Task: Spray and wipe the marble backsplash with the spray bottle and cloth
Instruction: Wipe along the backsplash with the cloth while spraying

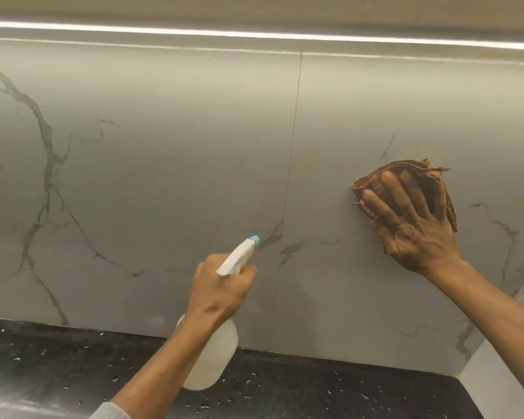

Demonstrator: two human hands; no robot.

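The grey marble backsplash point(164, 146) fills most of the frame, with dark veins branching down its left side. Along the bottom runs the black speckled bench point(43, 358). At lower centre the left hand point(221, 285) holds the bottle point(215, 352) off the bench, its fingers point(248, 272) curled round the neck and trigger. The translucent body hangs below the wrist, and the blue nozzle point(255, 239) points up and to the right at the marble. It sits just left of the vertical seam point(294, 146) between two slabs. At right of centre the brown folded cloth point(412, 173) lies flat against the backsplash. The right hand point(415, 228) presses on it with straight, spread fingers point(397, 195), and the cloth shows above and on both sides of them. A bright light strip point(254, 33) runs across the top of the frame.
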